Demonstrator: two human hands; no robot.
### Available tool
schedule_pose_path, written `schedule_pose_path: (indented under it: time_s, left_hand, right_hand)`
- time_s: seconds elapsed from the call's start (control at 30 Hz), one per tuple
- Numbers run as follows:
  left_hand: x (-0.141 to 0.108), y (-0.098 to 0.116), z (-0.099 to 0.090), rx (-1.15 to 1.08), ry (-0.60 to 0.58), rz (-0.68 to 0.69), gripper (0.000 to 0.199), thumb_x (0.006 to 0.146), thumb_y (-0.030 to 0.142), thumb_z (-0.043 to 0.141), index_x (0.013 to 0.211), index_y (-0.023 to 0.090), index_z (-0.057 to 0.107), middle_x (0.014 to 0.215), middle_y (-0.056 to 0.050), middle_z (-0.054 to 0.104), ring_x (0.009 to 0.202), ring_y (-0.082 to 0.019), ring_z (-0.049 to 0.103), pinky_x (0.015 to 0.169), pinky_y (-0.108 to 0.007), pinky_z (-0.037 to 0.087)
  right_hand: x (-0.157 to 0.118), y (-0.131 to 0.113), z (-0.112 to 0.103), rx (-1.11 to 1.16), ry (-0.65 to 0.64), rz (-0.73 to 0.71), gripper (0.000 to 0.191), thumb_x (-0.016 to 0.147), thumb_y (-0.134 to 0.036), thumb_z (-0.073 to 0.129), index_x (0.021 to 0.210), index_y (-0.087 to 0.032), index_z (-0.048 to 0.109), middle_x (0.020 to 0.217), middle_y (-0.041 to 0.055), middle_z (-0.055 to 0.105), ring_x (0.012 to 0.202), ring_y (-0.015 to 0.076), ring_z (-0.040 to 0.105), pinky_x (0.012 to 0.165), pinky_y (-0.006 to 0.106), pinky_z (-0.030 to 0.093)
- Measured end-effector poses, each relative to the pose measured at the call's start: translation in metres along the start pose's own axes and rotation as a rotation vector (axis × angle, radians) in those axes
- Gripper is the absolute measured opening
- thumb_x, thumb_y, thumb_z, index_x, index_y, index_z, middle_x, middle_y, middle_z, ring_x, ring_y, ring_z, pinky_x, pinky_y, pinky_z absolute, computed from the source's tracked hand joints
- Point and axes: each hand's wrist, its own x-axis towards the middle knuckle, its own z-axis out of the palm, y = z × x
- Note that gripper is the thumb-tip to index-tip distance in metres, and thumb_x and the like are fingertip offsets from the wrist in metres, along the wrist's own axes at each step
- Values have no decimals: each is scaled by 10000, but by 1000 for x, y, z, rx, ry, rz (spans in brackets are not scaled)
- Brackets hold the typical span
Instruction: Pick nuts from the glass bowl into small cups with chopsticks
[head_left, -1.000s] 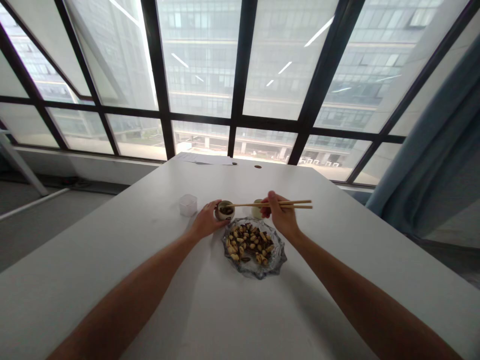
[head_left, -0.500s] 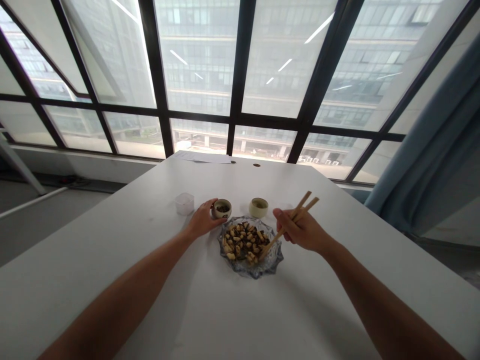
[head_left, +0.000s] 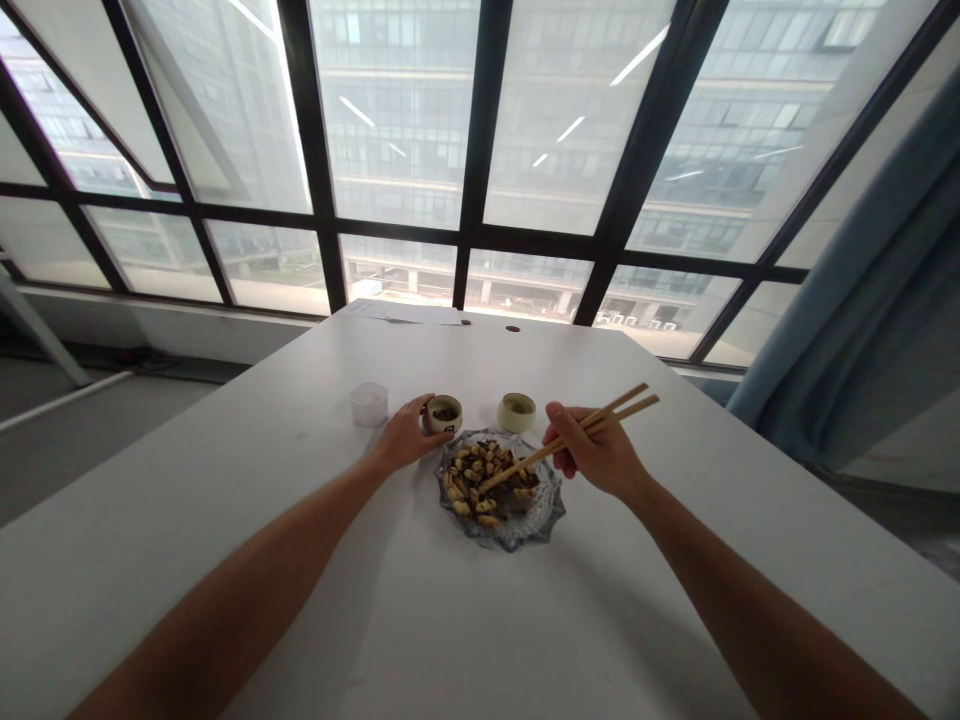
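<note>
My left hand [head_left: 405,436] is wrapped round the side of a small cream-coloured cup [head_left: 450,428] with dark bits inside. In my right hand [head_left: 600,455] is a pair of wooden chopsticks [head_left: 536,457], their tips down among the peanuts [head_left: 459,480] mixed with dark seed-like pieces. These lie in a scalloped clear glass dish [head_left: 544,520], mostly toward its left and back. Just behind the dish stands a second small cup [head_left: 516,420], pale yellow-green, touched by neither hand. Whether the chopsticks pinch a piece is too small to tell.
To the left of my left hand stands a small translucent plastic box [head_left: 369,406]. Papers [head_left: 405,314] lie at the far end of the white table [head_left: 450,630], close to two round holes. Large windows rise beyond, and a blue curtain [head_left: 847,310] hangs at the right.
The chopstick tips have moved left across the dish from its right side, and the chopsticks lie flatter. Some peanuts have shifted left, baring more glass. My left hand stays on the cup.
</note>
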Motion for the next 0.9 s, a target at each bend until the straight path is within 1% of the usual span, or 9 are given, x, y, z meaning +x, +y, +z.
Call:
schedule_pose_path:
  time_s: [0.1, 0.13, 0.17, 0.37, 0.47, 0.63, 0.73, 0.8, 0.9]
  left_hand:
    - [0, 0, 0, -1, 2, 2, 765, 675, 480, 785, 1329, 183, 521, 1236, -124, 656, 1102, -281, 633, 984, -437, 497]
    - [0, 0, 0, -1, -2, 2, 765, 678, 480, 783, 1331, 183, 519, 1238, -124, 655, 1109, -283, 630, 989, -439, 494]
    - [0, 0, 0, -1, -8, 1, 766, 681, 481, 780, 1334, 180, 516, 1244, -126, 652, 1120, -286, 625, 998, -442, 490]
    - [0, 2, -2, 11, -27, -15, 781, 683, 491, 775, 1340, 163, 508, 1263, -136, 641, 1139, -290, 616, 1013, -440, 482]
    - [0, 1, -1, 2, -17, -7, 775, 682, 496, 775, 1337, 179, 510, 1259, -126, 645, 1126, -282, 622, 1011, -437, 482]
    - [0, 1, -1, -17, -21, -16, 780, 681, 501, 774, 1336, 171, 509, 1264, -133, 641, 1128, -287, 620, 1003, -446, 485]
    - [0, 2, -2, -20, -22, -12, 779, 681, 498, 775, 1334, 165, 511, 1253, -136, 647, 1123, -290, 622, 1001, -451, 487]
    - [0, 3, -2, -20, -18, -7, 772, 678, 493, 778, 1328, 171, 517, 1245, -132, 651, 1105, -284, 631, 992, -445, 493]
    - [0, 4, -3, -16, -9, -4, 759, 678, 486, 779, 1320, 172, 525, 1235, -131, 657, 1086, -278, 638, 980, -437, 500]
  right_hand:
    - [-3, -5, -2, -29, -239, 80, 580, 782, -720, 598, 597, -170, 621, 398, 5, 560, 300, 101, 487, 308, 195, 391]
    - [-3, -4, -2, -38, -273, 87, 558, 782, -700, 616, 610, -170, 629, 412, 7, 574, 311, 105, 504, 318, 195, 406]
    - [-3, -1, -2, -43, -270, 82, 541, 788, -686, 621, 624, -170, 635, 427, 8, 585, 323, 107, 518, 327, 195, 416]
    - [10, 18, -6, -85, -66, 3, 569, 811, -703, 582, 657, -159, 647, 457, 20, 599, 353, 106, 537, 333, 185, 400]
    - [14, 20, -14, -95, 15, 3, 605, 796, -732, 578, 652, -148, 654, 447, 29, 596, 343, 105, 529, 326, 186, 387]
    - [14, 20, -21, -13, 186, -40, 624, 790, -747, 572, 625, -151, 651, 436, 30, 580, 332, 109, 507, 320, 205, 386]
    - [14, 23, -18, -21, 187, -98, 580, 814, -710, 583, 664, -156, 669, 481, 32, 610, 374, 120, 538, 354, 217, 421]
    - [13, 25, -15, -73, 143, -128, 557, 838, -684, 576, 680, -159, 675, 507, 35, 628, 406, 128, 560, 383, 225, 443]
    - [11, 21, -12, -183, 58, -171, 549, 869, -653, 553, 632, -168, 654, 504, 38, 630, 420, 132, 567, 406, 231, 442]
